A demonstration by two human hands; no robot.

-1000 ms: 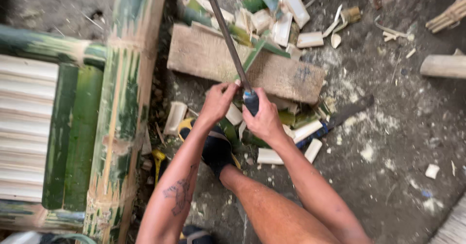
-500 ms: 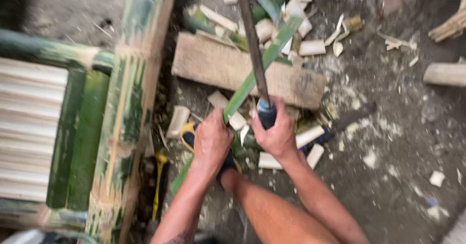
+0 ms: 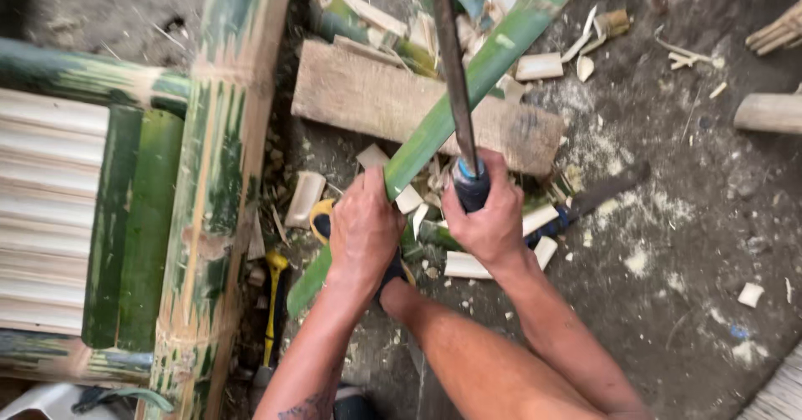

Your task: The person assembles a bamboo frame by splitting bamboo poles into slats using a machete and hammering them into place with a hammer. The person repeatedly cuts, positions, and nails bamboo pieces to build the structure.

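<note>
Nearest, the left hand (image 3: 363,224) is wrapped tight around a long green bamboo strip (image 3: 468,86). The strip slants from near left, past the knee, up to far right over the wooden board (image 3: 368,94) on the ground. Just right of it, the right hand (image 3: 493,220) squeezes the blue handle of a long blade (image 3: 451,69) that points far away. The blade lies right next to the strip and very near the left fingers. If the blade slips, it could cut those fingers. If the strip wobbles, the cut could go crooked. Bamboo scraps (image 3: 535,68) lie all around and could roll under a foot. A second knife (image 3: 597,193) lies on the dirt to the right, easy to step on.
</note>
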